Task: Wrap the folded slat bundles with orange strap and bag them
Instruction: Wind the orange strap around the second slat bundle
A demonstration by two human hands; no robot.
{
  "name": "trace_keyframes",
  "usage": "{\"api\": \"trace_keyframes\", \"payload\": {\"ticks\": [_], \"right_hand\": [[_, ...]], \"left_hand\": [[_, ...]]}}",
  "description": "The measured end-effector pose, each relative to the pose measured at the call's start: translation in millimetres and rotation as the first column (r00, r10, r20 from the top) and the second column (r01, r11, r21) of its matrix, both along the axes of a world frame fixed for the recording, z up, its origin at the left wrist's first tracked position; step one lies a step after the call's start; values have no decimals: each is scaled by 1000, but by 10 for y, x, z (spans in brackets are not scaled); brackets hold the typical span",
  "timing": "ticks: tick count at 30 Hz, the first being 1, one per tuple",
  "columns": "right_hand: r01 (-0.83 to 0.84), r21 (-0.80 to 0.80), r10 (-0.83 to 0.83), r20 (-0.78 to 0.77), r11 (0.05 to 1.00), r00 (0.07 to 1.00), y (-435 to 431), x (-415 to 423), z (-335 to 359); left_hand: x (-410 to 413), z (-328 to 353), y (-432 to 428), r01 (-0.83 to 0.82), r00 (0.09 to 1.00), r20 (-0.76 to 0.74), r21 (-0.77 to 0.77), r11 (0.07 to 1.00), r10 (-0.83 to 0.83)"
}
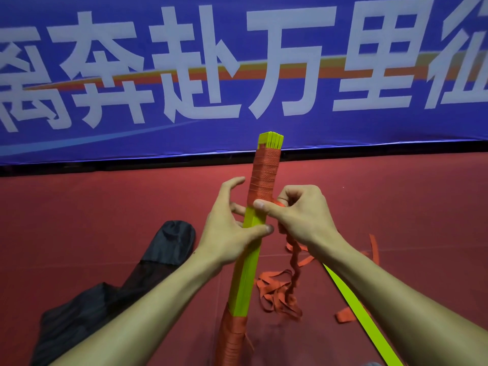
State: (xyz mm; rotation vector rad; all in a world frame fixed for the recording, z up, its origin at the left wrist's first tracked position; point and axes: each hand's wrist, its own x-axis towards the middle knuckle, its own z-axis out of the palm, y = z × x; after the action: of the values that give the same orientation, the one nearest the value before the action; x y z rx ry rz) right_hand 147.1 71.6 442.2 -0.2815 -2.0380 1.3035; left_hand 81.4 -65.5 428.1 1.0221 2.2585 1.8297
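Slat bundle (248, 273), seemingly carpeted floor (105, 207), blue banner (369, 122)

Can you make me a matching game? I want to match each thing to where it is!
Things:
1. slat bundle
2. orange strap
3. black bag
4. blue banner

Places:
A. lying on the floor at the left
B. hanging behind everything
C. gripped by the left hand
D. trailing down to a loose pile right of the bundle

Pairs: 1-C, 2-D, 3-A, 4-B

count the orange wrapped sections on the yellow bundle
2: upper wrap at the top of the bundle; lower wrap near its bottom, partly out of frame.
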Motion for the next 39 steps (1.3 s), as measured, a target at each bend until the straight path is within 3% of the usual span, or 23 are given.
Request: {"api": "trace_keyframes", "payload": {"ticks": [4, 7, 10, 15, 33, 39], "right_hand": [[-81, -69, 81, -1, 994, 997, -45, 31, 8], [-78, -12, 78, -13, 997, 997, -64, 46, 38], [-52, 54, 54, -30, 997, 998, -76, 41, 63], [-78, 33, 79, -33, 996, 996, -44, 44, 64], [-99, 32, 99, 22, 995, 995, 0, 44, 68], [-114, -32, 115, 25, 993, 993, 30, 55, 71]], "left_hand": [[-57, -16, -20, -13, 999, -46, -33, 999, 12], [-60, 27, -51, 69, 996, -57, -8, 998, -69], [-66, 35, -82, 155, 988, 23, 40, 987, -156], [-66, 42, -115, 327, 922, 174, 125, 937, -345], [-116, -24, -80, 193, 977, 70, 113, 975, -201], [-177, 49, -179, 328, 912, 210, 137, 935, -351]]}}
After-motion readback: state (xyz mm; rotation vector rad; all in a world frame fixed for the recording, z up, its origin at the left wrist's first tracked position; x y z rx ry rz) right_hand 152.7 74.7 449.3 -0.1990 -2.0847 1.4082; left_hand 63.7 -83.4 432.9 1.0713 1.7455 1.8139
